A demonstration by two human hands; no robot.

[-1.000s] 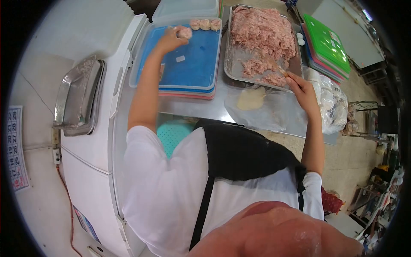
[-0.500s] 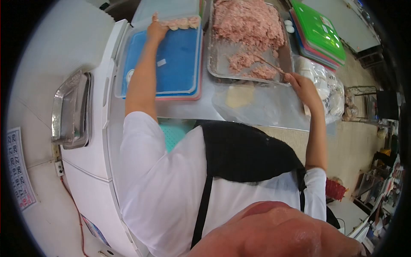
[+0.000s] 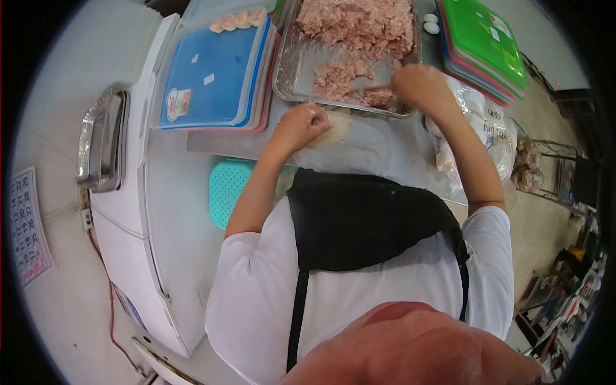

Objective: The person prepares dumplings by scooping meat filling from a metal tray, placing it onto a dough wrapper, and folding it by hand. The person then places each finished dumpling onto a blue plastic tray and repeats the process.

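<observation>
My left hand (image 3: 299,130) is closed at the left edge of a pale round dough wrapper (image 3: 335,130); its fingertips seem to pinch that edge. The wrapper lies on clear plastic sheeting (image 3: 378,149) on the metal table. My right hand (image 3: 420,88) grips a thin stick-like utensil (image 3: 380,87), whose far end is in the ground meat (image 3: 359,29). The meat fills the back of a metal tray (image 3: 301,96), with smaller clumps near the front. A row of filled dumplings (image 3: 237,21) sits along the far edge of the blue-looking plastic lid or tray (image 3: 215,77).
Green-topped stacked lids (image 3: 481,38) stand at the right, beside two white eggs (image 3: 431,23). A plastic bag of white packets (image 3: 491,128) lies nearer. A turquoise perforated basket (image 3: 228,192) is below the table's left part. Foil trays (image 3: 102,141) rest on a white appliance.
My left hand has left the dumpling row and come right and nearer, to the dough wrapper. My right hand has moved left and farther over the meat tray with the utensil. The view has shifted.
</observation>
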